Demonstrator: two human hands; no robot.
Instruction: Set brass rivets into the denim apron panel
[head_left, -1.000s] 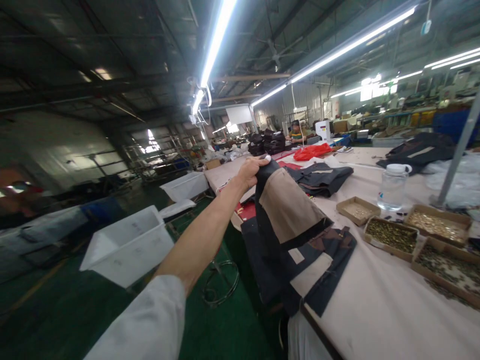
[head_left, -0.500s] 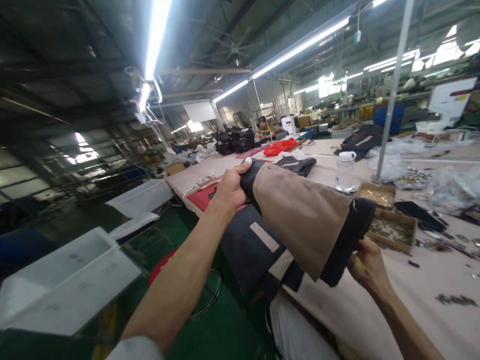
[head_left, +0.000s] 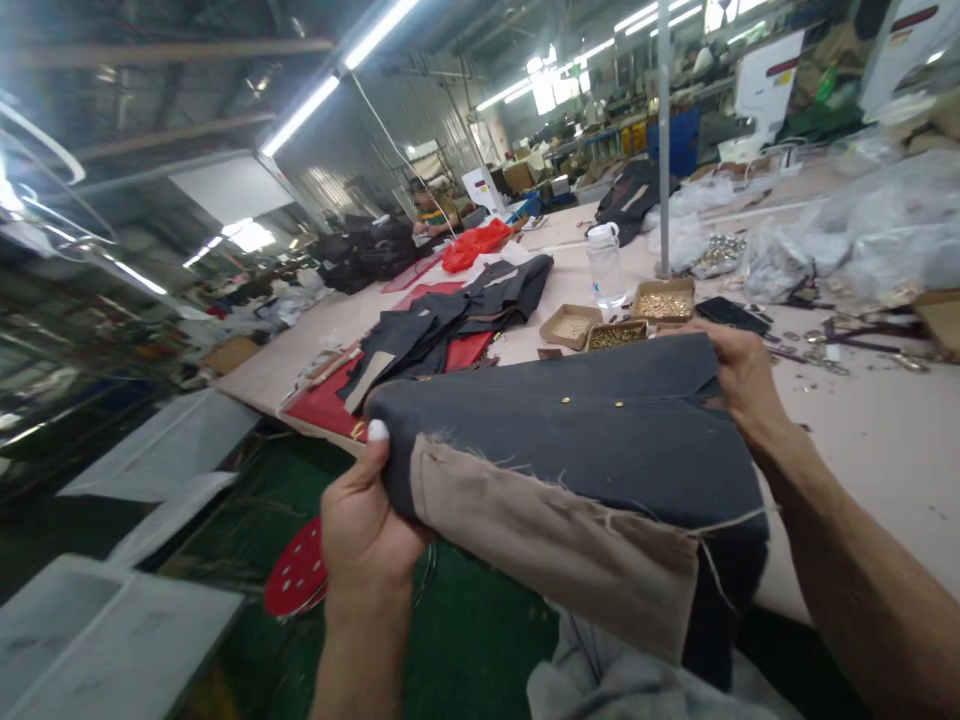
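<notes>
Between my hands a dark grey fabric piece [head_left: 555, 420] is held up, with a beige panel [head_left: 555, 540] along its lower side. Frayed threads hang along the seam, and two small brass-coloured studs [head_left: 592, 402] show on the dark cloth. My left hand [head_left: 375, 510] grips its left end, thumb on top with a white cover on the thumb tip. At the upper right corner my right hand [head_left: 739, 375] is closed on the edge, its fingers partly hidden behind the cloth. More dark fabric pieces [head_left: 420, 330] lie beyond on a red sheet [head_left: 319, 405].
Small cardboard boxes of metal fittings [head_left: 664, 300], a water bottle [head_left: 606, 268] and a phone [head_left: 733, 314] stand on the table [head_left: 862, 450] behind the cloth. A metal pole [head_left: 664, 150] rises there. A red stool [head_left: 296, 570] and white bins [head_left: 105, 630] are at left. A person [head_left: 433, 212] sits far back.
The fabric piece has been turned so its dark studded side shows, and it now lies more level. My right hand moved up to its top corner; the view swung right.
</notes>
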